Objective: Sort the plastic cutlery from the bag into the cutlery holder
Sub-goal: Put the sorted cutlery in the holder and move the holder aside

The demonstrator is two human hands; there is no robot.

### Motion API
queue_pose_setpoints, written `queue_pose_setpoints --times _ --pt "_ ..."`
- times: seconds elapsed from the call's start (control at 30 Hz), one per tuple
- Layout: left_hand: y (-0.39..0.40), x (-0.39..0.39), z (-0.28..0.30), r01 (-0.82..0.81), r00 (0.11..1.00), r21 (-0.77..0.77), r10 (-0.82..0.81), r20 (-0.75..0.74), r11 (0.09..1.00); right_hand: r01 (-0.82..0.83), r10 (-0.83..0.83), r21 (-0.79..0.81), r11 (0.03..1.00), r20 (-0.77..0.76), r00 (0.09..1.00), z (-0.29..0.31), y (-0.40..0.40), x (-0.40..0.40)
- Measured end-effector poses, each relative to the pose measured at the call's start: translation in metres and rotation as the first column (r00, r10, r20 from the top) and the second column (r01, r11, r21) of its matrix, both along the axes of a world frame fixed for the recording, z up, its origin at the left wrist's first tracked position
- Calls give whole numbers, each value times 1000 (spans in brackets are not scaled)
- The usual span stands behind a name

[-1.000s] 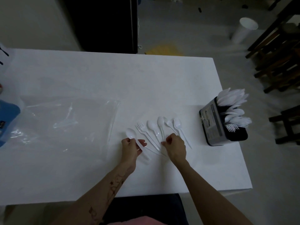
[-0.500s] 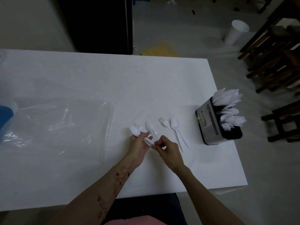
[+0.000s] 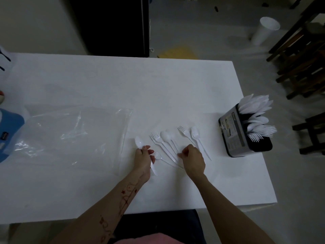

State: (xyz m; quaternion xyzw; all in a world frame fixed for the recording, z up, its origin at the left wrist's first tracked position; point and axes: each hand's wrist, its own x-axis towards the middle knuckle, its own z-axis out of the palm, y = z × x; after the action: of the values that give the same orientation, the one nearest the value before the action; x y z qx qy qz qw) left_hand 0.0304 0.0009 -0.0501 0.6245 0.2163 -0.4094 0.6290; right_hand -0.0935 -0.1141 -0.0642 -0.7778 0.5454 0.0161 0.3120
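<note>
My left hand point(image 3: 143, 160) grips a white plastic spoon point(image 3: 139, 142), my fingers curled round its handle; the bowl sticks out beyond my knuckles and the handle end pokes out below my palm. Just beside it my right hand point(image 3: 193, 160) hovers low over the counter point(image 3: 105, 81) with fingers curled inward at the handle ends of the loose cutlery; I cannot tell whether they pinch anything. Between my hands a small spoon point(image 3: 158, 155) lies flat. Fanning away from my right hand are a fork point(image 3: 155, 137), a larger spoon point(image 3: 165, 136), then a second fork point(image 3: 182, 130) and a spoon with its bowl up point(image 3: 195, 132), their handles converging toward my fingers.

To my left the clear plastic bag point(image 3: 70, 136) lies flattened and crinkled, its edge near my left hand. Past it, at the counter's left edge, sits a blue object point(image 3: 8, 134), only partly in view.

To the right, near the counter's edge, stands the dark cutlery holder point(image 3: 233, 131), well apart from my hands, holding white cutlery in separate bunches.

Farther off, on the floor, a white cup point(image 3: 265, 30) lies tilted, and dark wooden furniture point(image 3: 302, 55) stands at the far right.
</note>
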Motion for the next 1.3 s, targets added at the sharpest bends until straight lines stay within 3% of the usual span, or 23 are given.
queue_pose_setpoints --times 0.17,0.27,0.43,0.53,0.6,0.8,0.97,1.1,1.17,1.23,1.3 --pt "-8 -1 2 38 999 -31 -38 -23 999 74 -84 94 993 114 990 3 -4 -3" --pt "-14 -3 7 89 993 -88 -96 -73 992 100 -99 9 995 254 962 14 -2 -5" --pt "-22 -8 8 141 974 -196 -172 -146 970 -232 244 -76 970 370 897 20 10 -6" --pt "-22 -8 9 126 984 -177 -146 -106 976 -320 315 -53 946 384 868 16 13 -5" --pt "-18 -7 10 70 996 -97 -75 -57 993 -287 281 -38 957 355 892 12 10 -6" --pt "4 -1 2 -71 997 -26 70 -31 997 -188 200 -150 971 66 978 -4 2 -13" --pt "10 0 0 -74 997 1 74 -19 997 -163 163 -140 977 -6 987 -1 -2 -7" --pt "3 -6 5 -24 999 -71 20 -48 997 -264 241 -201 943 -133 961 -1 -1 -3" --pt "-2 -9 9 15 998 -111 -21 -54 994 -153 159 -75 985 88 983 5 0 -4" --pt "-8 -11 10 66 997 -134 -72 -42 989 -66 -27 243 968 360 933 17 2 -5" --pt "-14 -12 11 137 989 -162 -145 -41 977 -152 -43 385 910 452 891 28 3 -8"
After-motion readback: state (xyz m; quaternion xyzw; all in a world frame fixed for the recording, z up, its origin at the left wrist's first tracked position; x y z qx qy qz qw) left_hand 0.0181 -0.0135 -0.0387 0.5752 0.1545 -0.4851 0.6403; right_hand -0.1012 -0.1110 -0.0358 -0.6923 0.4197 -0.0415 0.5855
